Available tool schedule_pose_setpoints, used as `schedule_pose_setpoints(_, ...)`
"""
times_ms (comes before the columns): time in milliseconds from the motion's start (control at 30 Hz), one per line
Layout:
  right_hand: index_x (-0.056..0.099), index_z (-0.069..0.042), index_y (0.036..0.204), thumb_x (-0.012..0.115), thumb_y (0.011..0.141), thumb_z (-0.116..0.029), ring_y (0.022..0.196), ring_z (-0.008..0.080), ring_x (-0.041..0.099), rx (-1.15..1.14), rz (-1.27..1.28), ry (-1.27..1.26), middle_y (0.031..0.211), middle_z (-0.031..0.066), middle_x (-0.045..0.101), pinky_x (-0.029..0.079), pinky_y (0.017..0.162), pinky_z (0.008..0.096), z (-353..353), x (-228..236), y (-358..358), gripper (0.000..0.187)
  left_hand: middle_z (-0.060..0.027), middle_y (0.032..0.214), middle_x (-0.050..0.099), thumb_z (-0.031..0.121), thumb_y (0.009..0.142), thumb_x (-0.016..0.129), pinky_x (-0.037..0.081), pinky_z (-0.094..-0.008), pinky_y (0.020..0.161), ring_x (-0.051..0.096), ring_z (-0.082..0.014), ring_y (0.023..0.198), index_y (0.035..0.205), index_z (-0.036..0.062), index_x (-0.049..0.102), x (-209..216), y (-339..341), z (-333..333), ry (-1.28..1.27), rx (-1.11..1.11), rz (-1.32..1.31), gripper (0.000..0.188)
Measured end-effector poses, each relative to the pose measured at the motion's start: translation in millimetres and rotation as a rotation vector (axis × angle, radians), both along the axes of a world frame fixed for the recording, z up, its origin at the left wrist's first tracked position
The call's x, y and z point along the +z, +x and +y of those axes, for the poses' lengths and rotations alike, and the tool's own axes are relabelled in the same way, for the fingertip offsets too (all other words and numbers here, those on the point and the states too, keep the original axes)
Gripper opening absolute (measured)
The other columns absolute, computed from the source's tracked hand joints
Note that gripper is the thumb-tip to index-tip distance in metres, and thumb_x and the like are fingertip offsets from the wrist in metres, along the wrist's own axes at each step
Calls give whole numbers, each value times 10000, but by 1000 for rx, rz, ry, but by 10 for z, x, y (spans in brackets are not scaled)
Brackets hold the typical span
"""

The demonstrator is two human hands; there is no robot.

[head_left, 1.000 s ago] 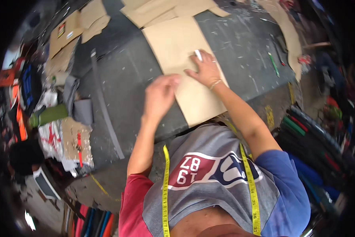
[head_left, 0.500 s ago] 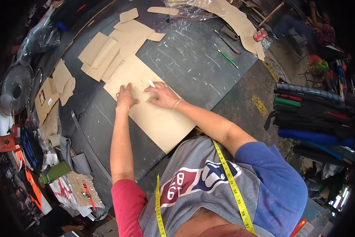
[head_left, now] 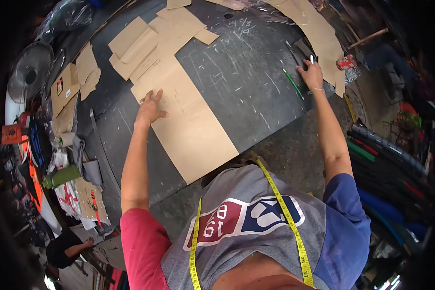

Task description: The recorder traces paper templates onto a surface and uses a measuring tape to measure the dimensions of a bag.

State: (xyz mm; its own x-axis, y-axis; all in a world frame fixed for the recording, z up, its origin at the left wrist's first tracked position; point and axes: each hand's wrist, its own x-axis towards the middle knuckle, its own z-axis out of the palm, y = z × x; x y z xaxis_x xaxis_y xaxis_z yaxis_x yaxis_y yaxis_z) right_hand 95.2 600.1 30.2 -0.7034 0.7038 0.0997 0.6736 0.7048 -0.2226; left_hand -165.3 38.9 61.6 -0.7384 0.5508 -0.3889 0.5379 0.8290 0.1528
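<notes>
My left hand presses down on a tan paper sheet, its fingers spread and holding nothing. Stretched out to the far right of the dark table, my right hand has its thumb apart from the fingers. A small white piece shows at those fingers; whether it is held or wrapped on one I cannot tell. Close by on the table are a green pencil, a thin dark tool and a dark flat object, partly hidden behind the hand. Faint pencil marks show on the sheet.
Cut paper pieces lie beyond the sheet, and a long curved paper piece lines the far right edge. A red can stands beside it. Left are a fan and a dark strip. A yellow measuring tape hangs over my shirt.
My right hand has left the paper sheet and reached far right, beside the green pencil. My left hand stays on the sheet. The whole view has shifted.
</notes>
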Motion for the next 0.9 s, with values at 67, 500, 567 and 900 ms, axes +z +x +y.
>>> schedule_pose_setpoints(67, 667, -36, 1231, 715, 856, -424, 988, 363, 671, 88, 26, -4, 1037, 209, 697, 518, 890, 435, 234, -69, 82, 542, -219, 1586, 315, 301, 584, 925, 379, -481, 1154, 367, -479, 1402, 1545, 255, 379, -4, -25, 102, 43, -38, -6, 1105)
schedule_pose_setpoints(500, 659, -45, 966, 662, 955, -438, 473, 63, 480, 179, 384, -1209, 576, -41, 481, 344, 433, 239, -3209, 604, -851, 393, -208, 1554, 372, 298, 651, 888, 411, -448, 1127, 424, -421, 1381, 1498, 112, 430, 89, 243, 30, 110, 81, 5, 980)
schedule_pose_setpoints(567, 630, -5, 1106, 642, 977, -362, 492, 63, 476, 242, 414, -1196, 677, -19, 520, 382, 450, 242, -3490, 338, -987, 380, -160, 1441, 488, 243, 649, 902, 499, -430, 1037, 508, -370, 1304, 1349, 11, 535, 85, 281, 34, 171, 173, 55, 824)
schedule_pose_setpoints(900, 464, 32, 1421, 650, 844, -122, 1026, 426, 579, 495, 274, -572, 1138, 280, 526, 485, 931, 435, -4411, 187, -1679, 626, -228, 1252, 560, -63, 842, 560, 523, -445, 973, 590, -394, 1179, 1165, -57, 593, -193, 54, -411, 379, -71, 105, 324)
